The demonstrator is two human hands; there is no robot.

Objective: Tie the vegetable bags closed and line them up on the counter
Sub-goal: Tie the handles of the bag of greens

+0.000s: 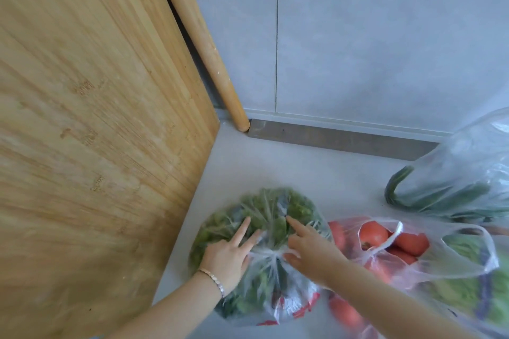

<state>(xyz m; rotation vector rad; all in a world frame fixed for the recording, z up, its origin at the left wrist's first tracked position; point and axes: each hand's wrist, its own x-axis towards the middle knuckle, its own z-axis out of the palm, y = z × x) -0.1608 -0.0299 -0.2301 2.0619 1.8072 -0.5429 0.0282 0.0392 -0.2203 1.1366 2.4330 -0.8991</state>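
A clear plastic bag of leafy greens (264, 212) lies on the pale counter (303, 173), its top gathered into a knot (272, 253). My left hand (234, 250) rests flat on the bag's left side with fingers straight. On the right side of the same bag lies my right hand (305, 245), its index finger stretched out onto the plastic. To the right sits a bag of tomatoes (385, 242) with its handles loose. Further right are a bag of green leaves (473, 292) and a bag of cucumbers (451, 187).
A large bamboo cutting board (96, 118) leans on the left, right beside the greens bag. A wooden rolling pin (198, 38) stands against the grey tiled wall (358, 49). A grey strip (338, 140) runs along the back of the counter.
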